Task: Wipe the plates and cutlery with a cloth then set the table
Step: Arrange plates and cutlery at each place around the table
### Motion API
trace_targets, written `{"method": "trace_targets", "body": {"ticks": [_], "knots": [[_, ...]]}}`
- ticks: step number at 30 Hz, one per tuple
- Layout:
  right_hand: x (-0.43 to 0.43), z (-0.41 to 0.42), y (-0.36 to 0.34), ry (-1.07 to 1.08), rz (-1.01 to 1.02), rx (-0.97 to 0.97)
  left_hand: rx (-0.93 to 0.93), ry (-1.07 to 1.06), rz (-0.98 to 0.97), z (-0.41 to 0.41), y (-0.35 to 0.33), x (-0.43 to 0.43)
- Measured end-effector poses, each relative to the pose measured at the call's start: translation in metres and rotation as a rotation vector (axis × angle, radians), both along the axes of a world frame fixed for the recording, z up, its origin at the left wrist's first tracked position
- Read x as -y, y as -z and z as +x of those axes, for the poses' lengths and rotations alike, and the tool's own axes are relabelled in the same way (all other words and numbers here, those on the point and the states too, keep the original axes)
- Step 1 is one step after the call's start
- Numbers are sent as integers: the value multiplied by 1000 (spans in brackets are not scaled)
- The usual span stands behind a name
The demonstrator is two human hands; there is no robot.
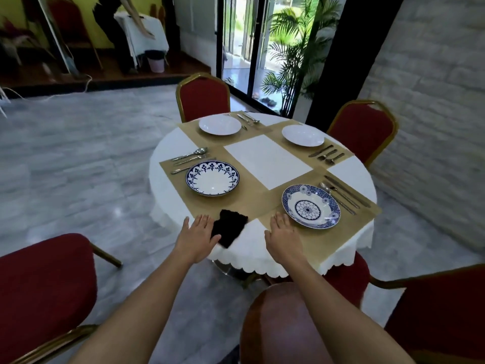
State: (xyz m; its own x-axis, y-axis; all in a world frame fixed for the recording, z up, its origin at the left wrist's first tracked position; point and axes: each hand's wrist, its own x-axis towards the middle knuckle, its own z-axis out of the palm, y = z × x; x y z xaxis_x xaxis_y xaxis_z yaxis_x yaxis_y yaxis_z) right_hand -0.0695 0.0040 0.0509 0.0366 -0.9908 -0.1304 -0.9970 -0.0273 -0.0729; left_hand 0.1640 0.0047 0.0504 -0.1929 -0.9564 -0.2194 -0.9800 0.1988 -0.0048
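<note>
Left hand [200, 233] flat, fingers straight, touching cloth [231, 228] edge. Right hand [283, 229] flat on mat [304, 243], fingers straight, empty, just beside nearest plate [311, 206].

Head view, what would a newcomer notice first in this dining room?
The round table, white-clothed and set for four, strikes first: a blue floral plate near left, a blue mandala plate near right, white plates behind. A black cloth lies at the near edge, the left hand flat against it, the right hand open beside the mandala plate. Red chairs ring the table.
</note>
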Motion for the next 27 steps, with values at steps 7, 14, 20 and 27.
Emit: {"method": "trace_targets", "body": {"ticks": [7,14,20,27], "knots": [[34,63,-14,179,-20,53,51,198,-24,53,-26,65],[64,105,-24,328,-66,103,57,357,-77,85,-40,118],[76,100,-5,431,-20,100,0,480,-63,71,-24,153],[95,85,3,494,-6,96,-23,573,-40,53,-21,189]]}}
